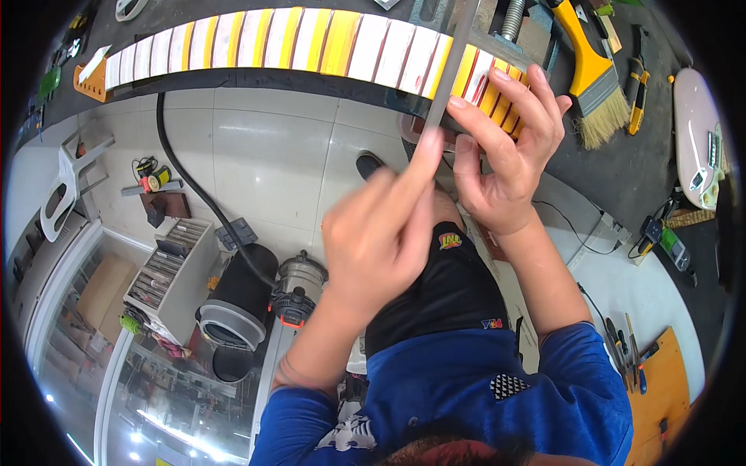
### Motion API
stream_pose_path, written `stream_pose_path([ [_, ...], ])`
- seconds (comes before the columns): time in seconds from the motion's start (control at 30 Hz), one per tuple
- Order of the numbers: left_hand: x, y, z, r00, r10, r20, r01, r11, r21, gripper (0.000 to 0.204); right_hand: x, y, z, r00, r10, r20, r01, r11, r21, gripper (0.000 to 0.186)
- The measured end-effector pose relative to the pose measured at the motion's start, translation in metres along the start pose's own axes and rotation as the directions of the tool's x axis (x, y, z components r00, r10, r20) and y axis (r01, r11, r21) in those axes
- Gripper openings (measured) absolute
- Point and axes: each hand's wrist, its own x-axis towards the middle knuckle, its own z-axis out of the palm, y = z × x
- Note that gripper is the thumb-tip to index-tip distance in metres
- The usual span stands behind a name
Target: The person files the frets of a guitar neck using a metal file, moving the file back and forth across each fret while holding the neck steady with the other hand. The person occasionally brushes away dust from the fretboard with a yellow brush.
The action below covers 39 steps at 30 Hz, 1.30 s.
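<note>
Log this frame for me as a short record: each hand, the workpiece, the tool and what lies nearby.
Left hand: motion-blurred, gripping the lower end of a grey bar
Tool: long, narrow grey bar, laid across the board; its exact kind is unclear
Right hand: fingers spread, fingertips at the board's right end, beside the bar
Workpiece: long board with white and yellow bands split by dark lines; red marks near the right fingertips
Nearby, right: yellow-handled brush, yellow-and-black cutter
Surface: dark bench
</note>
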Motion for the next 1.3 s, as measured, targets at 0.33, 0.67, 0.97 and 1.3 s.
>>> stream_pose_path([
  [0.33,-0.109,-0.014,-0.022,0.998,-0.025,0.063,0.022,0.998,0.057,0.061,-0.002,0.001,-0.003,1.000,0.009,0.017,-0.008,1.000,-0.017,0.058],
  [0.67,-0.085,-0.037,-0.017,0.997,-0.067,0.028,0.072,0.965,-0.252,0.060,-0.004,0.005,-0.002,1.000,-0.015,0.002,0.015,1.000,-0.005,0.059],
  [0.97,-0.079,-0.035,-0.010,0.995,-0.061,0.075,0.083,0.942,-0.325,0.055,-0.005,0.007,0.000,1.000,-0.024,-0.008,0.024,1.000,-0.010,0.059],
  [1.3,0.006,-0.012,0.003,1.000,0.004,0.021,0.001,0.965,-0.264,0.056,-0.004,0.005,0.000,0.999,-0.027,-0.027,0.027,0.999,0.016,0.058],
])
